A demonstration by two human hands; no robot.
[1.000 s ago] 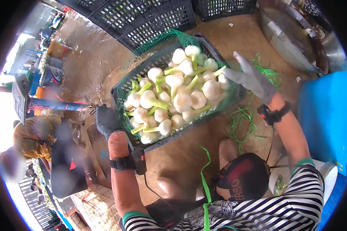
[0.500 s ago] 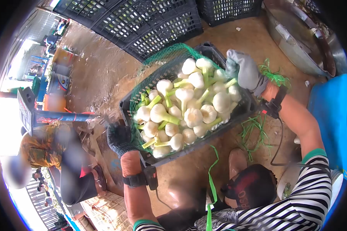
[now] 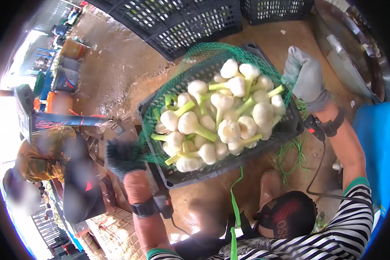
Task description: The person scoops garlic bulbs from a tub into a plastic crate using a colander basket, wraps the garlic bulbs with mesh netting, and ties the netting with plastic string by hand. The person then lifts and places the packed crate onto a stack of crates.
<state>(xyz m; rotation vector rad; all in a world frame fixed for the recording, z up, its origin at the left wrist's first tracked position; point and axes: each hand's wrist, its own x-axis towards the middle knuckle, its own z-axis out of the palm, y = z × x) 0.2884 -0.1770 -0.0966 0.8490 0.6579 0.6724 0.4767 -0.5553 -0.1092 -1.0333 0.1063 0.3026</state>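
Heaped white garlic bulbs (image 3: 221, 104) with green stem stubs lie inside a green mesh net (image 3: 223, 48), which lines a black plastic crate (image 3: 203, 174). My right hand (image 3: 305, 76), in a grey glove, is closed on the net's edge beyond the crate's right side. On the left, my left hand (image 3: 122, 157) wears a dark glove, blurred by motion. The net stretches from the crate's left rim to its fingers, which grip the mesh. Neither hand touches the garlic.
Stacked black crates (image 3: 195, 26) stand beyond the garlic. A large metal tub (image 3: 344, 56) is at the upper right, a blue container (image 3: 375, 147) at the right. Green strings (image 3: 290, 158) lie on the wet floor. Another person (image 3: 52, 151) and a scale (image 3: 25, 110) are at the left.
My hands have moved farther apart, the left outward to the left and the right outward to the right. The net between them is stretched wider, and the view has shifted slightly.
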